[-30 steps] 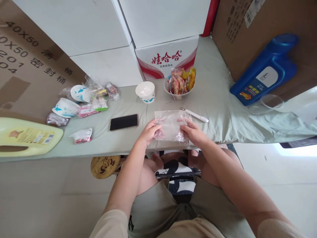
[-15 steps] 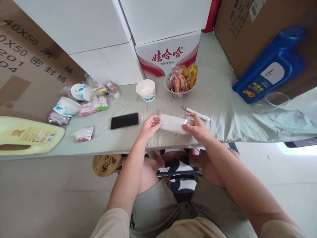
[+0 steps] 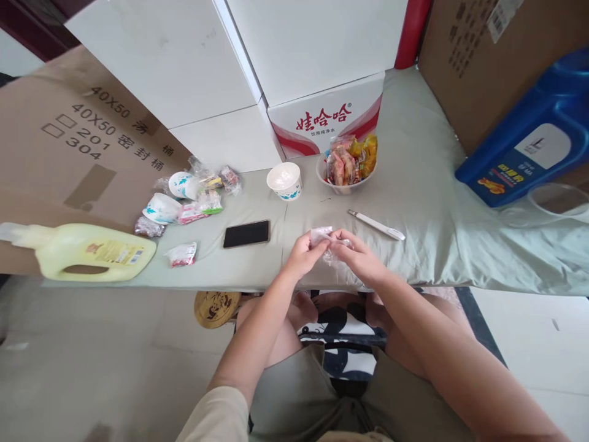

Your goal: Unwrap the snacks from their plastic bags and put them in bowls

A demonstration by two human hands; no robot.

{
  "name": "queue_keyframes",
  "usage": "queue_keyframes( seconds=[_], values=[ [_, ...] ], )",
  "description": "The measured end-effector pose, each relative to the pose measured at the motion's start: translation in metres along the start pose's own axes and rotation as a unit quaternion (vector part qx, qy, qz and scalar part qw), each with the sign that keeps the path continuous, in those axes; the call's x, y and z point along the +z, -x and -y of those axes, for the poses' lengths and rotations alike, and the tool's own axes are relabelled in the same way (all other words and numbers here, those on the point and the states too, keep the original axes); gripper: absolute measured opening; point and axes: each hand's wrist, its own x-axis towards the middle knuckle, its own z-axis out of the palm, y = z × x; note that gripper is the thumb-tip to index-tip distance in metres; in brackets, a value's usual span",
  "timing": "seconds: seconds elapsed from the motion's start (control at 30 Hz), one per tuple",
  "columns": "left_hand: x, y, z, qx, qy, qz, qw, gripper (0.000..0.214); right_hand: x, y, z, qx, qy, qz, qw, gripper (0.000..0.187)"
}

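Left hand (image 3: 302, 256) and right hand (image 3: 362, 260) together pinch a crumpled clear bag (image 3: 321, 235) near the table (image 3: 239, 273) front edge.

The cloth-covered table (image 3: 414, 202) bears a phone (image 3: 246, 234), paper cup (image 3: 284, 180), snack bowl (image 3: 343, 187), and yellow jug (image 3: 87, 258).

On the counter (image 3: 414, 202) the phone (image 3: 246, 234) lies near the front edge. Just right of the phone, the left hand (image 3: 301, 256) and the right hand (image 3: 361, 261) meet with a crumpled bag (image 3: 327, 247) between their fingers (image 3: 309, 245), and a slim tool (image 3: 376, 224) lies farther right. Behind the phone and slightly right stands a paper cup (image 3: 284, 180), with a bowl of snacks (image 3: 346, 169) right of it and a printed carton (image 3: 326, 120) behind both. Left of the phone lies a small packet (image 3: 183, 253), farther left a jug (image 3: 87, 258) lies on its side, and behind-left sits a cluster of cups and packets (image 3: 184, 199).
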Motion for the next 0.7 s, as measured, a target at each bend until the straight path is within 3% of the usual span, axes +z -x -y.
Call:
queue_keyframes(
  seconds=[0.1, 0.2, 0.3, 0.33, 0.37, 0.43, 0.5, 0.6, 0.67, 0.7],
  values=[
    [-0.021, -0.014, -0.009, 0.022, -0.068, -0.102, 0.992, 0.030, -0.003, -0.012, -0.005, 0.028, -0.028, -0.093, 0.995, 0.031],
    [-0.062, -0.041, -0.039, 0.073, -0.178, -0.251, 0.949, 0.024, -0.008, -0.019, -0.008, 0.043, -0.023, -0.123, 0.991, 0.027],
    [-0.098, -0.081, -0.080, 0.106, -0.363, -0.357, 0.854, 0.018, -0.009, -0.024, -0.009, 0.027, -0.008, -0.084, 0.996, 0.022],
    [-0.104, -0.096, -0.092, 0.112, -0.424, -0.363, 0.822, 0.017, -0.007, -0.025, -0.009, 0.024, -0.006, -0.071, 0.997, 0.022],
    [-0.109, -0.111, -0.101, 0.122, -0.482, -0.344, 0.796, 0.015, -0.006, -0.027, -0.008, 0.027, -0.004, -0.060, 0.998, 0.021],
    [-0.110, -0.141, -0.111, 0.126, -0.588, -0.251, 0.759, 0.013, -0.001, -0.030, -0.008, 0.038, 0.001, -0.045, 0.998, 0.020],
    [-0.106, -0.168, -0.110, 0.059, -0.647, -0.128, 0.749, 0.014, 0.002, -0.035, -0.008, 0.044, 0.011, -0.031, 0.998, 0.019],
    [-0.101, -0.202, -0.096, -0.087, -0.632, 0.006, 0.770, 0.012, 0.004, -0.040, -0.009, 0.045, 0.026, -0.014, 0.999, 0.020],
    [-0.101, -0.217, -0.087, -0.130, -0.572, 0.038, 0.809, 0.015, 0.004, -0.042, -0.010, 0.043, 0.032, -0.009, 0.998, 0.020],
    [-0.101, -0.223, -0.083, -0.122, -0.519, 0.026, 0.846, 0.016, 0.003, -0.043, -0.010, 0.043, 0.035, -0.008, 0.998, 0.021]
  ],
)
